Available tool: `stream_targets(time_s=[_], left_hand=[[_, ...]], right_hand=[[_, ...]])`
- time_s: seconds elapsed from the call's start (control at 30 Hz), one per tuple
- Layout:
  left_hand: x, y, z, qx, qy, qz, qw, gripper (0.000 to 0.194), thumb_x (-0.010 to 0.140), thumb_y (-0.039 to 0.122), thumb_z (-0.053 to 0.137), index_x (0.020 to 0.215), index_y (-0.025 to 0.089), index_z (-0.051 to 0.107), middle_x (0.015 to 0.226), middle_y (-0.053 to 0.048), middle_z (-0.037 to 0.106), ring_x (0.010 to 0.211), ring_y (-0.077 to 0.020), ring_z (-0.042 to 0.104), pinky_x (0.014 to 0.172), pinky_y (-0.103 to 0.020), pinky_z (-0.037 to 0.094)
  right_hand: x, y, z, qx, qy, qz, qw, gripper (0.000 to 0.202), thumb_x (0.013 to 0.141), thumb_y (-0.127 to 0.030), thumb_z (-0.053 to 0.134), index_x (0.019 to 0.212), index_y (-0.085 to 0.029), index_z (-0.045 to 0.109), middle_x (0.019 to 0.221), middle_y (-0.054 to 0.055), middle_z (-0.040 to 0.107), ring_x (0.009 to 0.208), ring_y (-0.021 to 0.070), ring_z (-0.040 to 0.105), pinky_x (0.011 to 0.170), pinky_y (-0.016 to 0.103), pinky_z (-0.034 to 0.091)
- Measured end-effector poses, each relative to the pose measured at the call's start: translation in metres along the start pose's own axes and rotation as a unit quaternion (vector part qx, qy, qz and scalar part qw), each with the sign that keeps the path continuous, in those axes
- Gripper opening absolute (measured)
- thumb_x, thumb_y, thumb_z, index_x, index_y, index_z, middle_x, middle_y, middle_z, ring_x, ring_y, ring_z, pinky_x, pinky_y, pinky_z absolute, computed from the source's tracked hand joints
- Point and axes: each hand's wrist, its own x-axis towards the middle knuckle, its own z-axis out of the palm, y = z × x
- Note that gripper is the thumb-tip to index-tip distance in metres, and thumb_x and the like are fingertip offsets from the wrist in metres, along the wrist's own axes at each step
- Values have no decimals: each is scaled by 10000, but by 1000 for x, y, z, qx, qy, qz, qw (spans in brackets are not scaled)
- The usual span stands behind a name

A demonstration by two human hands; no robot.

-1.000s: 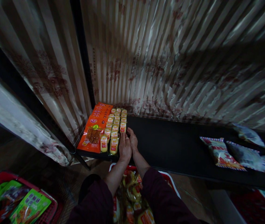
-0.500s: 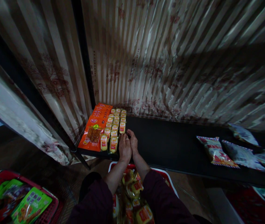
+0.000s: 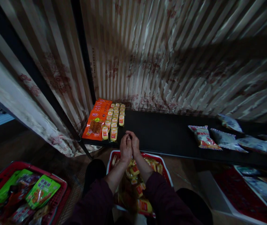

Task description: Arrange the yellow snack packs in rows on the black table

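A black shelf (image 3: 161,131) runs from left of centre to the right edge of the frame, its surface dark and flat, with a dark post (image 3: 83,47) rising at its left end. Behind it hangs a striped curtain (image 3: 147,56) with reddish printed drawings, creased and shiny toward the upper right. The room is dim, the floor (image 3: 185,178) brownish.

At the shelf's left end lie overlapping orange bags (image 3: 95,122); just beside them, small yellow packs (image 3: 114,120) stand in three columns. Silvery bags (image 3: 227,140) lie toward the right, one with red print.

The left hand (image 3: 125,148) and right hand (image 3: 135,144) are pressed together at the shelf's front edge, near the yellow packs; I cannot tell whether the grip of either holds anything. Below them, a white-rimmed red basket (image 3: 166,165) contains more yellow packs. A red basket (image 3: 61,190) at lower left holds green pouches (image 3: 43,191).
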Motion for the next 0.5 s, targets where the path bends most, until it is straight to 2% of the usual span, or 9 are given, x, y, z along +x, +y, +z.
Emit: stream_targets(time_s=[0.13,0.23,0.4,0.5], left_hand=[[-26,6,-8,23,7,18,1000,388,864,291,363,1142,129,579,1212,-137,590,1139,-198,528,1026,-342,371],[-48,6,-13,37,4,30,999,368,867,289,359,1135,163,579,1202,-117,591,1141,-192,518,1026,-339,366],[-83,-4,-20,52,-13,41,998,363,867,281,347,1126,168,575,1180,-119,592,1124,-196,519,1021,-351,364],[-96,-16,-20,61,-24,16,998,360,862,276,351,1119,158,575,1156,-120,602,1098,-198,533,1005,-350,377]], right_hand=[[-27,-12,-10,4,-10,-10,1000,374,694,-240,431,996,-175,642,1020,67,680,939,200,616,911,360,459],[-49,-14,-18,-4,-22,-9,1000,379,702,-213,424,1010,-187,643,1030,69,677,959,202,609,926,362,450],[-86,-4,-25,-28,-30,19,999,360,690,-172,438,955,-236,674,999,62,682,1000,220,592,892,354,469],[-101,5,-26,-33,-26,39,998,357,702,-191,426,954,-220,678,917,54,690,917,206,610,851,333,490]])
